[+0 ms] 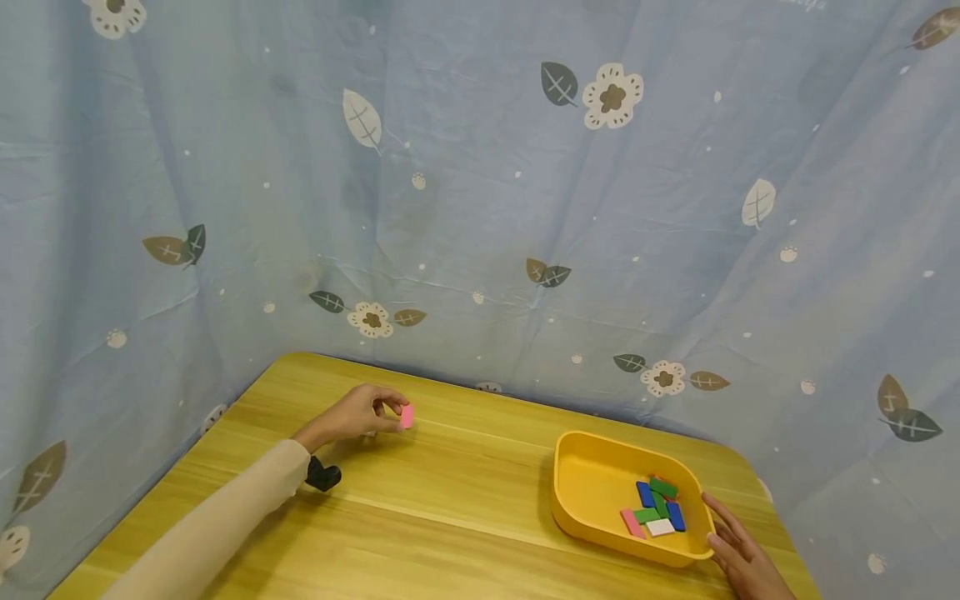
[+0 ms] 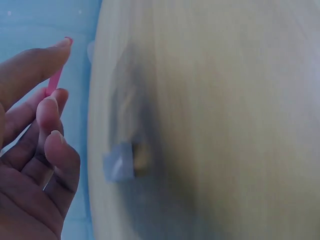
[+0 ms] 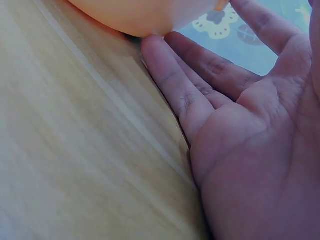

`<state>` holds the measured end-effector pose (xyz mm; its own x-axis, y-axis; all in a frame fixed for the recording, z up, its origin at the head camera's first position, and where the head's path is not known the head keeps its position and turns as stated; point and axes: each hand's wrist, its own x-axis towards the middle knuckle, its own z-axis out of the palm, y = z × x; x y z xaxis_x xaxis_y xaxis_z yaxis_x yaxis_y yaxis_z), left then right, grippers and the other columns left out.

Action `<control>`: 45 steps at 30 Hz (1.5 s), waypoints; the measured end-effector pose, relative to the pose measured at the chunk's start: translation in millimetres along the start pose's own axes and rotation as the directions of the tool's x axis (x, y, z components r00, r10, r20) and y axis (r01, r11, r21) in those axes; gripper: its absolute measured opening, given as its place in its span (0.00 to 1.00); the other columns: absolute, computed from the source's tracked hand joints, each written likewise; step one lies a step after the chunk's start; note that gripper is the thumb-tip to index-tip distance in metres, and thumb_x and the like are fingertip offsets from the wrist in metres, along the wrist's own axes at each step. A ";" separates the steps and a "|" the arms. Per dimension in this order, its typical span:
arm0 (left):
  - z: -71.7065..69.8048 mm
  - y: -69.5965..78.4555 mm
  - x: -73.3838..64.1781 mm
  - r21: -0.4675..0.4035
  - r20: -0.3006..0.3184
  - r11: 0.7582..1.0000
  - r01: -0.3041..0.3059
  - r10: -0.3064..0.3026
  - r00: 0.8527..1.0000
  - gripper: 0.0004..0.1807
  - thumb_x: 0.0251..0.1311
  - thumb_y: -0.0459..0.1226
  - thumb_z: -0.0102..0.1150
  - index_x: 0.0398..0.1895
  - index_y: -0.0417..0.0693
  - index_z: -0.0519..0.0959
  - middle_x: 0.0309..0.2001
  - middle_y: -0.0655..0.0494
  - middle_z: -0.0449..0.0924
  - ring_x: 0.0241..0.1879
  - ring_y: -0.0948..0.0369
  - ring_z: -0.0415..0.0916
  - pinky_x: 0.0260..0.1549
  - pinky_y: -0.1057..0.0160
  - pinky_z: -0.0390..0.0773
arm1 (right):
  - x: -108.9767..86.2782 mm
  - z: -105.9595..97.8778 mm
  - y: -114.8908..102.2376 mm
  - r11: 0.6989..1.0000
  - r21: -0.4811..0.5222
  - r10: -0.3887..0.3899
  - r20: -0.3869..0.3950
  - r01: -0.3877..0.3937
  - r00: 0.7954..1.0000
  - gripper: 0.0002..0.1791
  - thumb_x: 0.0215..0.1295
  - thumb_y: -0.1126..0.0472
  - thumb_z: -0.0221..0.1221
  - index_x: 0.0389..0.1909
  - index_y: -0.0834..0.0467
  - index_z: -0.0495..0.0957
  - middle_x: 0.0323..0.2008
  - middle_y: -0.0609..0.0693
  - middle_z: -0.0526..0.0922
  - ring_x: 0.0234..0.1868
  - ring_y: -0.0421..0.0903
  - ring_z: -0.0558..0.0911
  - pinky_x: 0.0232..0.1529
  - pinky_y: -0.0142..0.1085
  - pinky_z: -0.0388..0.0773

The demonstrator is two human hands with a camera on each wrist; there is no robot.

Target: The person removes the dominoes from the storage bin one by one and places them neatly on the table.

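Observation:
My left hand [image 1: 363,412] pinches a small flat pink block [image 1: 407,417] between thumb and fingertips, above the far left of the table. In the left wrist view the pink block [image 2: 54,82] shows edge-on and the other fingers curl loosely. Below this hand a small greyish-white block [image 2: 119,162] stands on the table, mostly covered in the head view. At the right, my right hand [image 1: 742,557] touches the yellow tray [image 1: 592,467] at its rim and outer side. Its fingers [image 3: 172,75] are fairly straight against the tray's wall. Several blocks [image 1: 647,515] lie inside the tray.
The blocks in the tray are green, blue, pink, white and red, gathered toward its right side. A black object [image 1: 324,475] is by the left sleeve's cuff. The wooden table [image 1: 450,492] ends at a blue patterned curtain [image 1: 480,208] behind and at both sides.

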<state>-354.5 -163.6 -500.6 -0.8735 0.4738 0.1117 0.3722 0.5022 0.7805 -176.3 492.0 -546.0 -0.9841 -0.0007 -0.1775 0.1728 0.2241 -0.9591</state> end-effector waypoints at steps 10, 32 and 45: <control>-10.2 -21.9 -6.5 0.063 0.012 0.998 0.014 -0.015 1.000 0.24 0.55 0.41 0.79 0.54 0.44 0.85 0.44 0.57 0.86 0.37 0.59 0.78 0.36 0.62 0.78 | 2.1 2.0 1.2 0.998 0.008 -0.063 0.000 0.063 0.998 0.37 0.84 0.54 0.48 0.83 0.56 0.42 0.56 0.25 0.70 0.54 0.24 0.76 0.51 0.28 0.79; -15.5 -35.9 -9.8 0.137 0.046 0.991 -0.005 -0.001 0.999 0.19 0.58 0.39 0.77 0.52 0.46 0.87 0.49 0.49 0.79 0.45 0.52 0.73 0.44 0.53 0.76 | -1.7 2.3 3.4 0.998 0.017 -0.062 -0.016 0.063 0.998 0.37 0.83 0.53 0.49 0.83 0.54 0.42 0.55 0.23 0.72 0.54 0.22 0.75 0.50 0.28 0.78; -15.1 -34.6 -7.4 0.158 0.074 0.987 -0.004 -0.008 0.997 0.19 0.58 0.38 0.77 0.53 0.45 0.86 0.47 0.49 0.78 0.42 0.54 0.71 0.42 0.56 0.75 | -2.9 4.3 -1.0 1.000 0.011 -0.021 -0.049 0.022 0.999 0.39 0.82 0.51 0.51 0.83 0.54 0.43 0.56 0.25 0.69 0.52 0.21 0.74 0.50 0.27 0.78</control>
<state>-365.6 -195.4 -519.2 -0.8509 0.5219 0.0594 0.4202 0.6085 0.6732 -173.4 487.6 -545.4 -0.9883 0.0424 -0.1462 0.1519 0.2133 -0.9651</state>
